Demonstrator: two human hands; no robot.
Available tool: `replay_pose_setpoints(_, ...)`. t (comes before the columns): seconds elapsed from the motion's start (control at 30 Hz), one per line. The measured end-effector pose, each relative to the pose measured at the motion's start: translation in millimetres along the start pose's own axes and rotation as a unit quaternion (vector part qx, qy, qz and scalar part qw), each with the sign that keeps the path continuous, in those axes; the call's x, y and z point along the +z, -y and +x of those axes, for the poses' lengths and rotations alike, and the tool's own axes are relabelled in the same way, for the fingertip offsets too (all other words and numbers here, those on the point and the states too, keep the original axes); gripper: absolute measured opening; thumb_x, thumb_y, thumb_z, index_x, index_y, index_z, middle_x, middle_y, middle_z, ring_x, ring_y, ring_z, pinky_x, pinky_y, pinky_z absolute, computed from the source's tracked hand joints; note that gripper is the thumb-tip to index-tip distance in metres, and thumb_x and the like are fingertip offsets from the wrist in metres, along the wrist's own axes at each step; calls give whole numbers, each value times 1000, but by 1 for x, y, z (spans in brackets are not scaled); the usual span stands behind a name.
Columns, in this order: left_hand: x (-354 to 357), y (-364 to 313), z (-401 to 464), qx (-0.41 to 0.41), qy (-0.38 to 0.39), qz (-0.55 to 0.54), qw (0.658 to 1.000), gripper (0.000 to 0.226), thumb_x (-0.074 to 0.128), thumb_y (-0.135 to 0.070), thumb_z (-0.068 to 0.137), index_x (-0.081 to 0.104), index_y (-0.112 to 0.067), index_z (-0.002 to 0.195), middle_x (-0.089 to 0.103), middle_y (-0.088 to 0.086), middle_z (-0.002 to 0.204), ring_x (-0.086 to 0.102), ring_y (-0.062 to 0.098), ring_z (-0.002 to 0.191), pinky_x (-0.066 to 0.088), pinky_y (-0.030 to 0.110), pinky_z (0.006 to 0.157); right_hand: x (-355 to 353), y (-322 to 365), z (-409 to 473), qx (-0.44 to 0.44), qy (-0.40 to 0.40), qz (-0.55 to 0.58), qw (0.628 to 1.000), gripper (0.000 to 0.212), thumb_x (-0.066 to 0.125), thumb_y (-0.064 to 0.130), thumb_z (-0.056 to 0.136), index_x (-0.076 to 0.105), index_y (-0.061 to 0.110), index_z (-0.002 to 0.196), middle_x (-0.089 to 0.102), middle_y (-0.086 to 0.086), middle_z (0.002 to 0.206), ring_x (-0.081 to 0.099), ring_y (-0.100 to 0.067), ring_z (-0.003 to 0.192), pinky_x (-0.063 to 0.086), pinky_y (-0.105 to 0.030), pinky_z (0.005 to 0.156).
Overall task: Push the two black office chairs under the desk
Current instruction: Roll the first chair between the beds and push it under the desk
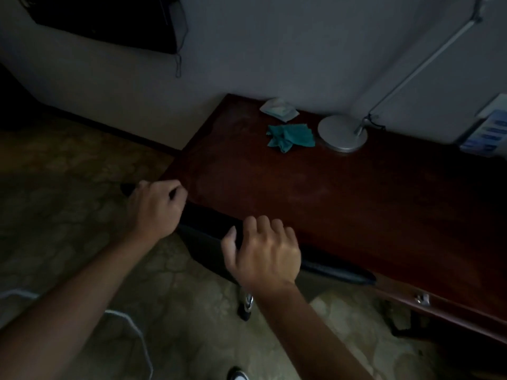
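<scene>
Reddish-brown wood makes up the desk (pixel 343 193), whose top stretches away beyond both sets of fingers toward the pale wall. Patterned flooring (pixel 68 204) spreads out to the left of the left-hand fingers and beneath both forearms. One black office chair (pixel 203 231) stands with its backrest top right against the near edge of the desk, directly under the fingers, its seat hidden beneath the desk; a wheel shows on the floor below the right wrist. Dark chair-like parts show under the desk well to the right of the fingers, too dim to identify. Past the right-hand fingers, far across the desk, a silver lamp base (pixel 343 133) sits with a crumpled teal cloth (pixel 290 137) just beside it and a pale packet (pixel 278 108) near the wall. Left hand (pixel 155 207) wraps the backrest's left end, fingers curled tightly over the top edge. Right hand (pixel 264 253) grips the backrest farther along, fingers bent together over the top and the thumb spread out on the near side.
</scene>
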State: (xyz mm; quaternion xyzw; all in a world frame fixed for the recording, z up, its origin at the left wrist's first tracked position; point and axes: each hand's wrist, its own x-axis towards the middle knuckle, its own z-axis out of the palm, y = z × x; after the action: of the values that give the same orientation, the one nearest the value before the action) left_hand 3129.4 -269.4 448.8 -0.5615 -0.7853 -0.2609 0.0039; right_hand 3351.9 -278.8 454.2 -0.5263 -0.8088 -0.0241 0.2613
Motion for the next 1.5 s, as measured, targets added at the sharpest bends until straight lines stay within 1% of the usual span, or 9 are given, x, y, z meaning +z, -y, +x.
replay_pose_setpoints(0.13,2,13,7,5,7,-10,1000,36,39,-31,85,55,-22,54,57,-4,51,53,17,46,46,41,48,10,8,4,2,4,5,1000,39,42,40,91,55,15,64,54,-5,59,50,-26,56,38,-36,52)
replay_pose_setpoints(0.2,-1,5,-2,-10,-2,4,1000,36,37,-26,86,57,-16,59,60,1,58,55,22,55,48,41,65,6,7,3,5,32,6,999,40,41,41,92,56,14,66,54,-6,61,51,-27,58,39,-37,53)
replay_pose_setpoints(0.4,7,-56,-61,-138,-27,84,986,31,41,-28,85,72,-22,84,65,-1,109,47,22,123,22,46,111,-13,9,-5,-18,127,24,991,43,36,43,95,61,13,75,61,-9,70,56,-30,64,44,-37,54)
replay_pose_setpoints(0.63,17,-96,-35,-344,-57,-94,933,18,54,-27,86,72,-25,83,64,-3,109,33,19,128,31,37,102,-18,-9,5,-85,218,54,971,56,18,50,97,57,11,106,62,-17,104,54,-35,97,47,-43,74)
replay_pose_setpoints(0.83,25,-82,-17,-330,-116,-65,934,15,55,-26,80,68,-33,78,67,-3,96,46,21,113,35,29,77,-10,10,21,-47,205,26,977,39,38,37,93,65,14,74,65,-11,72,60,-31,68,47,-37,55)
replay_pose_setpoints(1.1,23,-78,-15,-324,-112,-49,938,14,56,-29,78,68,-33,76,62,-8,83,47,18,106,34,29,67,-7,16,21,-43,210,24,977,40,37,32,94,64,13,72,65,-10,68,60,-30,63,45,-34,52)
replay_pose_setpoints(1.27,16,-83,-29,-315,-98,-84,940,15,53,-27,80,65,-33,75,62,-4,88,45,20,109,37,33,73,-12,19,7,-36,183,32,982,40,35,34,94,62,15,71,65,-9,68,59,-28,62,47,-34,52)
replay_pose_setpoints(1.37,8,-90,-36,-304,-77,-99,944,17,51,-25,82,64,-33,75,60,-4,88,44,24,113,44,47,89,-14,17,-2,-21,159,30,987,42,35,36,93,63,15,71,66,-8,69,60,-27,63,46,-33,53)
replay_pose_setpoints(1.5,-3,-91,-54,-250,-10,-92,964,19,48,-23,84,67,-27,83,63,3,106,41,27,119,40,55,97,-27,12,-24,33,116,41,992,38,33,37,90,64,18,78,67,-3,77,61,-23,70,43,-31,59)
